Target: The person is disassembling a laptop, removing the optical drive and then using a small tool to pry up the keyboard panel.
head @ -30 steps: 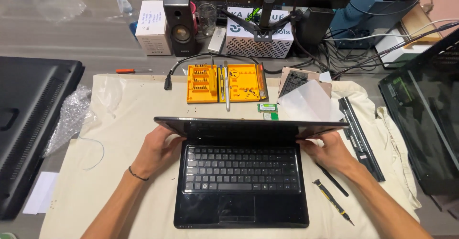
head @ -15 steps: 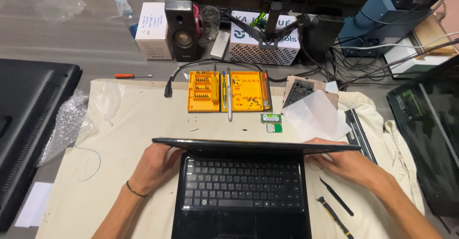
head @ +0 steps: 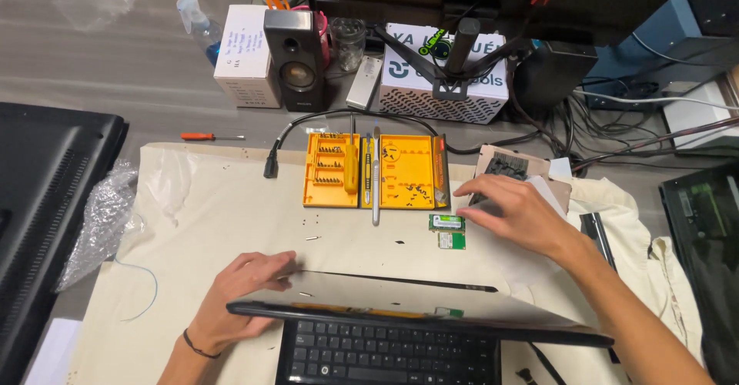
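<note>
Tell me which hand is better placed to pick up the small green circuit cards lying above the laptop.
Right. The right hand hovers just beside the green circuit cards, fingers spread, while the left hand rests on the laptop lid, farther off.

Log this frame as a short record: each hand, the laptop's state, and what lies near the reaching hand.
left hand: resting on the laptop lid's left edge
right hand: off the lid, reaching over the cloth, not gripping anything
laptop: lid open, tilted far back, keyboard showing
near right hand: two small green circuit boards, orange screwdriver kit tray
</note>
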